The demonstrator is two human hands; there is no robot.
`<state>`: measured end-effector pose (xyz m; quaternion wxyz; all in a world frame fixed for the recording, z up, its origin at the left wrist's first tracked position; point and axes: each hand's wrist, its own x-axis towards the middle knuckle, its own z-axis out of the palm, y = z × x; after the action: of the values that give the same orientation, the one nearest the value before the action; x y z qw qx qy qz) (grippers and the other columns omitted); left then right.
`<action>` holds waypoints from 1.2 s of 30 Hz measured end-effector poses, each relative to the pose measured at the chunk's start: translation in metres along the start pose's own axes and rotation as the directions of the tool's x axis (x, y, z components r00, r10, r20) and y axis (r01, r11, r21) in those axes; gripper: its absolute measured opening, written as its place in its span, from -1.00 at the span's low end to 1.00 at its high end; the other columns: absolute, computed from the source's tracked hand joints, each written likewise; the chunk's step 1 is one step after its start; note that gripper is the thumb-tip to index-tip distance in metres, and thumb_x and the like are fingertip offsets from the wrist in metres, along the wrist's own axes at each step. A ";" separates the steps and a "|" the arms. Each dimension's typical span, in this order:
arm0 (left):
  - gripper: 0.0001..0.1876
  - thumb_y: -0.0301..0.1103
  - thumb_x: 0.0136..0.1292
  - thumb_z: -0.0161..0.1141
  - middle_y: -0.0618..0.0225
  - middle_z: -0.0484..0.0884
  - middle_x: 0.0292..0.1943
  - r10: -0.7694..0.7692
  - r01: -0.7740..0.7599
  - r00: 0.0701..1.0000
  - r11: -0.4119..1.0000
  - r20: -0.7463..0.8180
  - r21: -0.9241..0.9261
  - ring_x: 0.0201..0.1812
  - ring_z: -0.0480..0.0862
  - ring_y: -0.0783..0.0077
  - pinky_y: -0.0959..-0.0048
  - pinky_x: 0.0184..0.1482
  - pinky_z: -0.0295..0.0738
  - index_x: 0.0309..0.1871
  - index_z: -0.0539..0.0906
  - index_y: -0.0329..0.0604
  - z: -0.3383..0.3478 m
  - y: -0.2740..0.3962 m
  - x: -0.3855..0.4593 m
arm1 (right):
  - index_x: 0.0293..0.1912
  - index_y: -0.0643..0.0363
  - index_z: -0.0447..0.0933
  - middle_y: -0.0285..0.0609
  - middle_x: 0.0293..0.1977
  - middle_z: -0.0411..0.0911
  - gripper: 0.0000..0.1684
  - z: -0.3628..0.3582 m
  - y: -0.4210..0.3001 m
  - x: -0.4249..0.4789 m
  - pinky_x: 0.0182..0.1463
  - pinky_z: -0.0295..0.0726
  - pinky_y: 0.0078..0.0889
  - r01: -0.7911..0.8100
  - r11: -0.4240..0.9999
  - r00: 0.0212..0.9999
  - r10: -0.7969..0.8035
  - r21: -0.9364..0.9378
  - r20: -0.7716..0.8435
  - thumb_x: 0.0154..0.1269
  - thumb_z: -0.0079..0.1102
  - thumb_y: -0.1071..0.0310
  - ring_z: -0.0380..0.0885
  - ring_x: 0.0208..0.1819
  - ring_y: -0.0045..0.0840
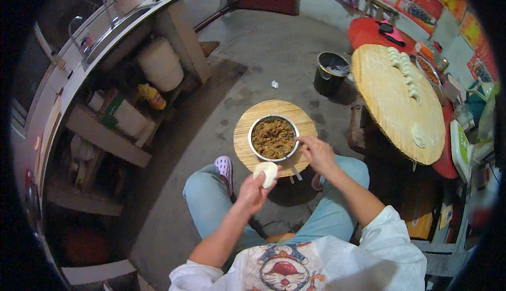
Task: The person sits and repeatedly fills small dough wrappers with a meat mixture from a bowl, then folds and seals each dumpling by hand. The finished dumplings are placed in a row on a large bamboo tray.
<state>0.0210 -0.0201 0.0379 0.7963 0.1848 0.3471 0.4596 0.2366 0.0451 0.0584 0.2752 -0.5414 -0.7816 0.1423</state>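
In my left hand (pixel 255 190) lies a round, flat dough wrapper (pixel 266 173), held just in front of a metal bowl (pixel 251 148). Brown chopped filling (pixel 272 137) fills much of the bowl, which stands on a round slatted mat (pixel 242 133). My right hand (pixel 318 153) is at the bowl's right rim, fingertips bent; whether they grip anything is too small to tell. A utensil handle (pixel 296 172) sticks out over the mat's near edge, below the bowl. On the larger round board (pixel 391 105) at the right lie a row of filled dumplings (pixel 407 73) and some flat wrappers (pixel 419 136).
A black bucket (pixel 330 81) stands on the floor between the mat and the large board. Crumpled white paper (pixel 275 84) lies beyond the bowl. Behind the board, a red table (pixel 363 30) holds a bowl of reddish food (pixel 429 71). A counter with a sink (pixel 118 26) runs along the left.
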 end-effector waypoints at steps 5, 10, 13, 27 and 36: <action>-0.61 -0.58 0.27 -0.15 0.20 0.47 0.07 0.158 -0.088 0.973 0.929 -0.171 0.359 0.03 0.53 0.37 0.51 0.06 0.43 0.19 0.26 -0.32 -0.044 0.050 0.014 | -0.02 -0.05 0.44 -0.19 -0.38 0.43 -0.49 0.041 0.036 -0.017 -0.27 0.50 -0.26 0.384 0.920 0.880 -0.340 -0.076 0.333 -0.07 0.18 0.45 0.49 -0.29 -0.28; -0.60 -0.51 0.28 -0.08 0.19 0.44 0.11 0.170 -0.169 0.985 0.974 0.008 0.150 0.08 0.50 0.36 0.50 0.09 0.40 0.20 0.25 -0.30 -0.066 0.058 0.030 | -0.31 0.13 0.49 -0.19 -0.43 0.46 -0.84 0.050 0.036 0.005 -0.31 0.49 -0.32 0.333 0.941 0.939 -0.325 -0.055 0.114 0.03 0.17 0.40 0.49 -0.36 -0.30; -0.60 -0.42 0.31 -0.07 0.18 0.46 0.09 0.110 -0.105 0.993 0.987 -0.035 0.126 0.08 0.50 0.35 0.49 0.10 0.39 0.20 0.26 -0.29 -0.059 0.057 0.031 | -0.31 0.16 0.50 -0.15 -0.41 0.51 -0.89 0.043 0.038 0.026 -0.29 0.51 -0.33 0.181 0.982 0.980 -0.176 0.052 -0.092 0.12 0.12 0.39 0.52 -0.34 -0.28; -0.58 -0.31 0.34 -0.11 0.12 0.48 0.07 0.129 -0.124 0.988 0.991 -0.087 0.056 0.07 0.50 0.30 0.44 0.11 0.41 0.20 0.25 -0.32 -0.065 0.043 0.048 | -0.22 0.21 0.55 -0.17 -0.35 0.59 -0.83 0.062 0.052 0.039 -0.26 0.54 -0.49 -0.013 0.953 0.999 0.025 0.302 -0.038 0.25 0.02 0.42 0.58 -0.32 -0.45; -0.63 -0.37 0.32 -0.09 0.18 0.48 0.07 0.095 -0.059 0.961 0.988 -0.260 0.145 0.08 0.48 0.30 0.36 0.18 0.32 0.15 0.33 -0.36 -0.084 0.024 0.056 | -0.21 0.36 0.53 -0.09 -0.40 0.61 -0.67 0.087 0.080 0.041 -0.24 0.56 -0.53 -0.393 0.645 0.896 0.429 0.655 0.115 0.33 -0.09 0.27 0.61 -0.33 -0.53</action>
<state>-0.0353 0.0381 -0.0273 0.7097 0.1885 0.4737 0.4862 0.2360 0.1197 -0.0424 0.4293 -0.5739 -0.5284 0.4551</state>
